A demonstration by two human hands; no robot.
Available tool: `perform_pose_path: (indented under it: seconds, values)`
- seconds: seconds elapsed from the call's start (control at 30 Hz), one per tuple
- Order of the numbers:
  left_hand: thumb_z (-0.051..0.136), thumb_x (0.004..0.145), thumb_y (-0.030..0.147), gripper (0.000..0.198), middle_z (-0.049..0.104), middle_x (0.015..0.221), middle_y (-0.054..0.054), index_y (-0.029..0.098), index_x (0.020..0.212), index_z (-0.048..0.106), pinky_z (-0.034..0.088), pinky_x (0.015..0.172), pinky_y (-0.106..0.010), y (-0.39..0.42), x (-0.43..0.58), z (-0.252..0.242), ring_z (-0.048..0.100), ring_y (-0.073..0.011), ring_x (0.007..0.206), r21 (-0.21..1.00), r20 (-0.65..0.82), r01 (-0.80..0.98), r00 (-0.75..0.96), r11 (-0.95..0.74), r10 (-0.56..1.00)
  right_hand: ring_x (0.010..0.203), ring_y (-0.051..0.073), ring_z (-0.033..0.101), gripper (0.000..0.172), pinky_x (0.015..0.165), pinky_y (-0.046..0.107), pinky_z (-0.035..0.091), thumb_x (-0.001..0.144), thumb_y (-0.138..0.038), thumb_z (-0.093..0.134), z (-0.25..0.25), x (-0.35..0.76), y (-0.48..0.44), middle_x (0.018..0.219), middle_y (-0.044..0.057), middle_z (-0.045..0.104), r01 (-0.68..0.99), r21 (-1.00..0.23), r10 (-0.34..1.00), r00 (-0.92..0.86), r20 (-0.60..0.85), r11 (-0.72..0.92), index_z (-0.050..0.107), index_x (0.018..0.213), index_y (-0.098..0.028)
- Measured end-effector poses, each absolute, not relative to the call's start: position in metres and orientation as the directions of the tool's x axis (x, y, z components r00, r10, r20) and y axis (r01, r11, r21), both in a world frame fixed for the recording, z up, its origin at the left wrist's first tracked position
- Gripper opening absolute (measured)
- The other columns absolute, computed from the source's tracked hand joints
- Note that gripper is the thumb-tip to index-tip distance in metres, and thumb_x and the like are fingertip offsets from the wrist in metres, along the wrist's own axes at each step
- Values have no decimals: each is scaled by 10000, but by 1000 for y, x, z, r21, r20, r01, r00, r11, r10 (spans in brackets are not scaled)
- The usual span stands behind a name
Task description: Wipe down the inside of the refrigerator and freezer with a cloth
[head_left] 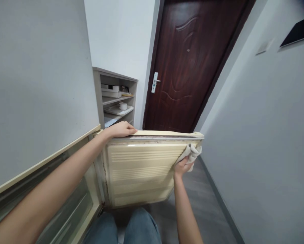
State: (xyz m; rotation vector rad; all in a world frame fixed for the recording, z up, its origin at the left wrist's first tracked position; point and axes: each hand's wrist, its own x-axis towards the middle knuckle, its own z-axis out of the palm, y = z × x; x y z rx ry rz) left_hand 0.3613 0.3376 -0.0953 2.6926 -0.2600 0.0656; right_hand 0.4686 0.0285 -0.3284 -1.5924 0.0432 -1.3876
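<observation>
A cream refrigerator door stands swung out in front of my knees, its ribbed inner face toward me and dark stains along its seal. My left hand lies over the door's top edge near the hinge side, fingers stretched along it. At the door's far right edge, my right hand grips a crumpled whitish cloth against the edge and seal. The refrigerator's open compartment is at the lower left, partly hidden behind my left forearm.
A grey shelf unit behind the door holds boxes, a tray and a white cup. Beyond it is a closed dark red door. A wall runs along the right, above the grey floor.
</observation>
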Motion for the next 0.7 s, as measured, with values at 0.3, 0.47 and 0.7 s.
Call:
perform_pose_path:
  seconds: [0.3,0.47,0.7]
  values:
    - [394,761,570,506,678,748,-16,183,795,718,349,604,-281,340,363,-96,523,-165,664,420,102,-194,981,-887,-166,1428,308,217,628,1146,538,215,952,-341,358,-328,441,97,1514,251,232,511,-731,-669,349,657,-452,169,1492,-82]
    - [397,760,581,503,653,695,-11,177,738,695,343,593,-281,340,365,-97,518,-164,649,416,99,-177,984,-892,-149,1447,383,39,682,1067,691,192,941,-340,241,-318,381,188,1538,259,111,533,-608,-398,463,792,-589,17,1503,-25]
    - [408,745,610,519,677,720,-10,185,756,707,349,603,-288,337,364,-96,520,-172,655,408,109,-166,985,-898,-133,1382,391,279,700,1053,590,289,854,-501,422,-389,339,259,1406,149,477,789,11,441,331,834,-614,349,1470,-177]
